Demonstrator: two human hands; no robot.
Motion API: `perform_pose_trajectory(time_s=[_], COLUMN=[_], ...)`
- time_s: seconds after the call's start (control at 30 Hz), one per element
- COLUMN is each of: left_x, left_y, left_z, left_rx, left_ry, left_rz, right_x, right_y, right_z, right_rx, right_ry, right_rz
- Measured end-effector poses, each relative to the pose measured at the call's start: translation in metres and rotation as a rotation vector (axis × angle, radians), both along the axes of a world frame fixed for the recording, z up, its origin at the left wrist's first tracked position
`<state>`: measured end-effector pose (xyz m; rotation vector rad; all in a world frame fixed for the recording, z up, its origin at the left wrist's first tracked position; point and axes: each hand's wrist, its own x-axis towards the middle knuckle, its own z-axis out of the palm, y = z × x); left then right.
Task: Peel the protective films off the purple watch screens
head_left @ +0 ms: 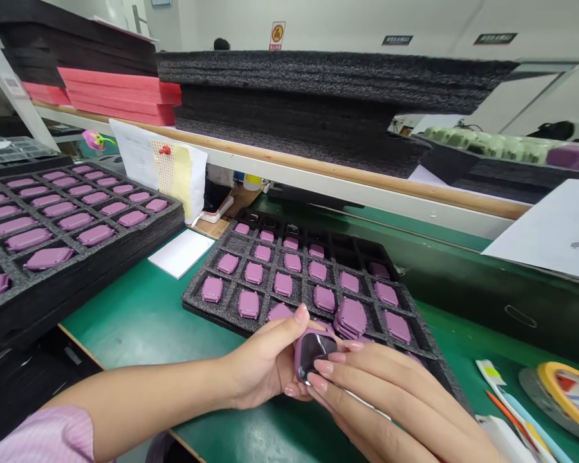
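Note:
A purple watch case (299, 350) with a dark glossy face (316, 350) is tilted up between my two hands. My left hand (265, 366) is closed around it, thumb along the top edge and fingers beneath. The fingertips of my right hand (381, 392) press together on the lower right of the dark face; its thumb is hidden. Just beyond my hands lies a black foam tray (231, 241), its compartments holding several purple cases (283, 284). In one compartment the cases (352, 316) are stacked.
To the left stands a thick foam tray stack (139, 247) with more purple cases. A white pad (182, 252) lies between the trays. On the right are a yellow tape roll (567, 392), a toothbrush (492, 373) and an orange stick (509, 415). A shelf (318, 167) carrying black foam sheets crosses behind.

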<state>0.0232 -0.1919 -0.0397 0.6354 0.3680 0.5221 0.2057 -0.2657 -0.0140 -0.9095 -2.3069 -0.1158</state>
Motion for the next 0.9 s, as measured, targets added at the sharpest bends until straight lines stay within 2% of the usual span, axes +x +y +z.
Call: perform_pose_trajectory(time_s=[0.13, 0.27, 0.37, 0.5, 0.63, 0.7, 0.77, 0.83, 0.9], left_x=[0.003, 0.003, 0.002, 0.002, 0.002, 0.001, 0.001, 0.002, 0.004], left_y=[-0.002, -0.004, -0.005, -0.003, -0.003, -0.003, -0.003, -0.002, -0.003], left_z=[-0.006, -0.008, -0.005, -0.001, -0.002, -0.003, -0.003, -0.004, -0.006], left_rx=[0.090, 0.196, 0.128, 0.054, 0.033, 0.034, 0.066, 0.127, 0.205], left_ry=[0.044, 0.110, 0.113, 0.126, 0.145, 0.155, 0.195, 0.277, 0.378], left_rz=[0.079, 0.087, 0.093, 0.031, 0.051, 0.045, 0.035, 0.020, -0.012], right_x=[-0.014, -0.024, -0.023, -0.020, -0.013, -0.001, 0.016, 0.033, 0.047], right_y=[0.009, 0.016, 0.020, 0.022, 0.026, 0.032, 0.040, 0.049, 0.057], right_z=[-0.005, -0.009, -0.008, -0.005, -0.004, -0.005, -0.008, -0.013, -0.020], right_rx=[0.082, -0.061, -0.126, -0.127, -0.104, -0.054, -0.077, -0.180, -0.298], right_ry=[0.066, 0.233, 0.272, 0.255, 0.185, 0.156, 0.158, 0.167, 0.136], right_rz=[-0.125, -0.157, -0.152, -0.146, -0.118, -0.211, -0.405, -0.582, -0.645])
